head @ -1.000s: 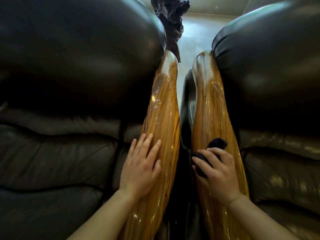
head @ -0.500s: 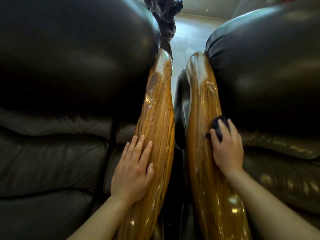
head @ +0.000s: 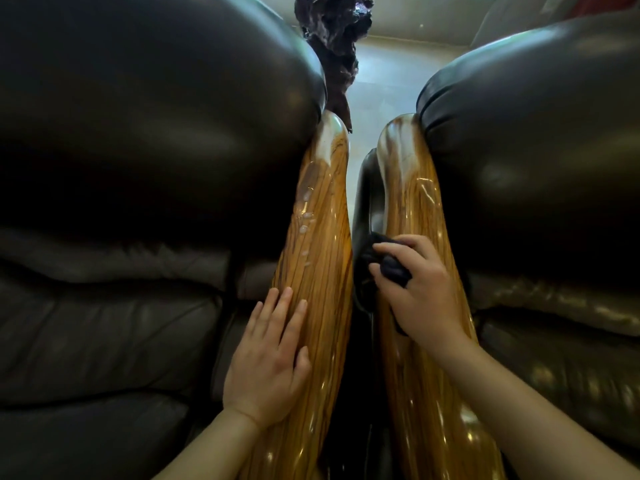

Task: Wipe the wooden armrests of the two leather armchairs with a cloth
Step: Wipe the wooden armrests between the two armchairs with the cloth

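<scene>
Two dark leather armchairs fill the view side by side, the left armchair (head: 138, 168) and the right armchair (head: 540, 174), each with a glossy striped wooden armrest on its inner side. The left armrest (head: 318, 271) and the right armrest (head: 412, 188) run close together and parallel, with a narrow dark gap between them. Beyond their far ends lies a pale tiled floor (head: 384, 84), and a dark gnarled object (head: 332, 36) stands there between the chair backs; its nature cannot be determined. The left hand (head: 268, 358) lies flat and open on the outer flank of the left armrest, fingers extended and together, palm in contact with the wood, gripping nothing. The right hand (head: 420, 289) rests on the right armrest at its inner edge, fingers curled around a dark cloth (head: 391, 265). The cloth is bunched under the fingers and pressed against the wood, with part of it overhanging into the gap between the armrests. A patch of pale droplets or smears (head: 304, 220) sits on the upper portion of the left armrest, ahead of the left hand and apart from it. Bright reflections streak both wooden surfaces along their length.
</scene>
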`<state>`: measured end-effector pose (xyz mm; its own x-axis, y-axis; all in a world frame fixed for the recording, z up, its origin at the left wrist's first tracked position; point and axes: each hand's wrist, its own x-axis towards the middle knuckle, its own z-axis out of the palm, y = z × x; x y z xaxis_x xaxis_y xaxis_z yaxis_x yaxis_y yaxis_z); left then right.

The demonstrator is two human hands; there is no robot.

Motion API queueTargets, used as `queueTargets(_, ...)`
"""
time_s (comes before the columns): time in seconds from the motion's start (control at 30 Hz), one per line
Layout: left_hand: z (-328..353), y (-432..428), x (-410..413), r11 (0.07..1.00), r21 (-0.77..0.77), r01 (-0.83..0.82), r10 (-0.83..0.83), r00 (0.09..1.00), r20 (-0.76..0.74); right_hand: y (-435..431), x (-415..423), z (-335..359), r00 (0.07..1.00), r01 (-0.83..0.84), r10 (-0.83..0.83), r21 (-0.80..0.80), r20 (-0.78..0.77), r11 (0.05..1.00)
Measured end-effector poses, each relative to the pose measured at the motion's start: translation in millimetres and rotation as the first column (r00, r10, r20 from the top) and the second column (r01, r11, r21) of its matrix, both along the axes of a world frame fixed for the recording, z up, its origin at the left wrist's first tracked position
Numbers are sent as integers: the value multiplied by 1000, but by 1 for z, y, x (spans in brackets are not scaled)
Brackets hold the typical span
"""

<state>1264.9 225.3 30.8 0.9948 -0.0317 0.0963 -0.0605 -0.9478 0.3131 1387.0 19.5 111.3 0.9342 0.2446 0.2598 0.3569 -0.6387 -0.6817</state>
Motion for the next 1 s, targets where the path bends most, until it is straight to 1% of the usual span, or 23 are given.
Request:
queueTargets(0.1, 0, 1, 0, 1000, 4, 6, -6, 1000, -10, 46, -5, 7, 989, -142, 141, 33, 42, 989)
queueTargets(0.13, 0, 1, 0, 1000, 8, 9, -9, 1000, -14, 60, -5, 5, 983, -176, 175, 15, 45, 984)
queueTargets(0.17, 0, 1, 1, 1000, 11, 10, -9, 1000, -18, 72, -6, 0, 977, -207, 208, -37, 51, 978)
queueTargets(0.2, 0, 1, 1, 1000, 17, 8, -7, 1000, -22, 80, -6, -7, 967, -236, 245, -120, 65, 964)
queueTargets(0.27, -1, 1, 1, 1000, 27, 4, -3, 1000, -20, 84, -12, -27, 937, -288, 333, -303, 109, 908)
queueTargets(0.33, -1, 1, 1, 1000, 23, 12, -12, 1000, -12, 72, -17, -44, 914, -299, 378, -389, 145, 871)
queueTargets(0.37, -1, 1, 1, 1000, 19, 19, -19, 1000, -5, 65, -15, -50, 915, -284, 369, -390, 162, 876)
queueTargets(0.4, -1, 1, 1, 1000, 21, 22, -22, 1000, 3, 61, -10, -52, 931, -246, 324, -367, 167, 897)
queueTargets(0.47, -2, 1, 1, 999, 32, 21, -21, 1000, -4, 65, 8, -48, 983, -91, 127, -252, 130, 963)
queueTargets(0.5, -1, 1, 0, 999, 33, 18, -18, 1000, -13, 70, 14, -44, 995, -19, 40, -207, 93, 978)
queueTargets(0.53, -1, 1, -1, 999, 29, 14, -14, 1000, -16, 77, 14, -42, 998, 23, -10, -193, 67, 981)
queueTargets(0.57, -1, 1, -1, 1000, 24, 13, -13, 1000, -15, 81, 8, -42, 998, 26, -13, -207, 66, 978)
queueTargets(0.6, -1, 1, -1, 1000, 19, 17, -16, 1000, -12, 83, -3, -46, 996, -7, 27, -234, 81, 972)
queueTargets(0.7, -1, 2, 0, 1000, 2, 29, -29, 1000, 8, 72, -33, -59, 961, -178, 232, -306, 148, 935)
queueTargets(0.73, -2, 2, -1, 1000, -8, 28, -28, 1000, 10, 69, -31, -60, 951, -205, 265, -319, 157, 925)
queueTargets(0.77, -2, 2, -1, 999, -18, 27, -27, 1000, 11, 71, -24, -58, 952, -199, 260, -316, 164, 928)
queueTargets(0.87, -1, 2, -1, 999, -32, 13, -13, 1000, 13, 90, 5, -42, 985, -98, 133, -273, 113, 957)
queueTargets(0.9, -1, 2, 0, 999, -34, 10, -9, 1000, 16, 96, 10, -39, 984, -106, 142, -287, 105, 952)
queueTargets(0.93, -1, 2, 0, 999, -37, 9, -9, 1000, 14, 98, 10, -37, 976, -143, 187, -321, 110, 936)
queueTargets(1.0, 0, 2, -1, 999, -48, 10, -10, 1000, 11, 89, 0, -38, 936, -254, 326, -388, 130, 886)
